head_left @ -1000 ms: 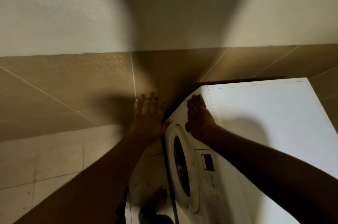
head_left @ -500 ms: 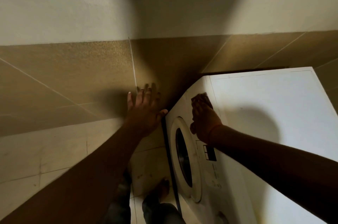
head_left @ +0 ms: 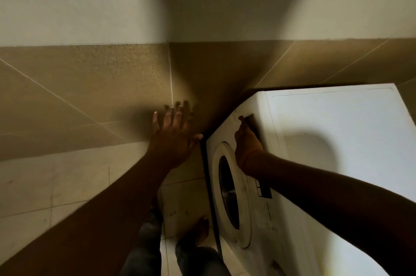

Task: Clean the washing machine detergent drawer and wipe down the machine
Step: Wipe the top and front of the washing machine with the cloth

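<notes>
Washing machine (head_left: 326, 140) sits in the corner, front w/ round door (head_left: 229, 192) facing left. Detergent drawer (head_left: 250, 120) is the dark slot at the front's top corner. To open it well, prob. hook fingertips in the recess and pull straight out, no twisting. Left hand (head_left: 173, 138) flat, fingers spread wide against the tiled wall (head_left: 90, 95), bracing. Right hand (head_left: 246, 143) reaches to the slot, fingers curled at its edge; can't tell if it grips yet.

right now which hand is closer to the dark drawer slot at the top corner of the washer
Right. The right hand has its fingertips at the dark drawer slot; the left hand is spread open off to the washer's side, near the tiled wall.
</notes>
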A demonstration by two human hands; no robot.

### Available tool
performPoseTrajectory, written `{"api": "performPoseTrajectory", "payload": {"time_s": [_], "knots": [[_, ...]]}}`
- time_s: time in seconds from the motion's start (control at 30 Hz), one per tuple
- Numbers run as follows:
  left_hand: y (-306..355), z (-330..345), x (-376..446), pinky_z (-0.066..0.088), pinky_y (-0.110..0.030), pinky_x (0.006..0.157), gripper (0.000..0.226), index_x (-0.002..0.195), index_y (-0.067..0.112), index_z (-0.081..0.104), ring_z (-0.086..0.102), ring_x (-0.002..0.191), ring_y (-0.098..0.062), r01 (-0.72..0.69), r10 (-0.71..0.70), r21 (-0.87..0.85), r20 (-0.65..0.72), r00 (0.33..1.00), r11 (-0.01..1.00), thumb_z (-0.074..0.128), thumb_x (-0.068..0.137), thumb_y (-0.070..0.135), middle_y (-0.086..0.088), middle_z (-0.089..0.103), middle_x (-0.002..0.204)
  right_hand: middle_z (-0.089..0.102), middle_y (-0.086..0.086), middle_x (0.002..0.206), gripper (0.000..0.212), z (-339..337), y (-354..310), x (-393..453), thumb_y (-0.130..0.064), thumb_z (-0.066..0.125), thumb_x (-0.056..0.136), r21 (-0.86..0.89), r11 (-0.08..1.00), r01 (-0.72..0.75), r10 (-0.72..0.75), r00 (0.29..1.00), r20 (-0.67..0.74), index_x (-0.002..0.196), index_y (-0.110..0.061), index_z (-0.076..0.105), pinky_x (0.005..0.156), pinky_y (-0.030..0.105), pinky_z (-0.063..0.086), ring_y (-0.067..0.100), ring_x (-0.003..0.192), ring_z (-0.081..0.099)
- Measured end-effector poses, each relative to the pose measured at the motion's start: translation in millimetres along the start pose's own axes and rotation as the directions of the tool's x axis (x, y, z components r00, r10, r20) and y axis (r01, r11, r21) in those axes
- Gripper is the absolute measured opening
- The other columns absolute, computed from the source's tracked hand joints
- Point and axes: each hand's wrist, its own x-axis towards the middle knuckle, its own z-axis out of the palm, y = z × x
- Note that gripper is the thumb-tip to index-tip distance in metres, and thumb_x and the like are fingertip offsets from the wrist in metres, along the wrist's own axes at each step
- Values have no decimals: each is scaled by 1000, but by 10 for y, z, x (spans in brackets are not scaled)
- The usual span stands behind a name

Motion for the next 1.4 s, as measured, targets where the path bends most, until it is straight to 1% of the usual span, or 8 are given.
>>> {"api": "performPoseTrajectory", "payload": {"time_s": [0.27,0.37,0.63,0.8,1.03,1.2,1.33,1.4], "knots": [[79,12,-17,19,-67,112,74,154,21,17,29,144,-38,-13,13,-1,17,1000,1000,13,95,66,-18,29,158,39,14,148,53,83,-279,-171,-42,58,91,146,984,98,-93,995,-40,137,-16,52,116,64,0,41,141,26],[76,14,-23,19,-66,112,73,153,22,17,30,143,-38,-1,2,-7,24,1000,1000,13,95,65,-18,28,158,33,11,154,57,287,-446,-252,-48,53,92,225,962,152,-135,987,-91,140,-18,51,113,68,-8,45,145,12],[322,-104,21,14,-66,114,74,154,25,6,21,147,-36,-46,47,-10,56,997,999,9,94,67,-15,19,162,3,10,163,77,436,-318,-406,-59,28,97,332,940,79,-44,993,-111,155,-11,13,114,54,-17,35,149,-9],[385,-246,58,8,-66,116,77,154,25,-5,12,150,-36,14,-15,9,107,994,1000,1,90,69,-13,11,164,11,13,162,69,524,84,-747,-54,31,99,447,888,106,32,956,-290,149,-6,30,122,50,-4,33,150,1],[612,-398,42,2,-64,117,81,155,26,-1,1,151,-34,-38,30,61,132,991,997,-6,87,68,-11,1,165,11,17,162,71,373,351,-120,-51,25,100,630,772,-89,356,881,-311,152,-3,21,122,47,-2,34,150,0],[712,-501,-25,1,-63,118,78,156,26,-2,1,151,-34,-38,30,76,104,994,996,-2,90,68,-12,1,165,9,15,162,59,639,-8,-685,-41,34,100,735,676,47,357,853,-382,149,-7,32,121,49,-7,33,150,-4],[739,-648,-53,4,-64,117,78,156,25,1,5,151,-35,-59,53,112,59,997,992,-2,91,67,-12,4,165,25,14,159,43,914,-325,-1082,-28,46,93,769,615,174,338,823,-457,131,-13,58,119,55,16,33,150,11],[725,-721,-25,5,-64,117,77,156,25,3,7,151,-35,-75,71,122,34,997,990,-1,91,67,-13,5,164,27,13,158,42,882,-304,-992,-26,46,92,804,573,159,397,804,-442,128,-12,60,120,53,16,31,149,14]]}}
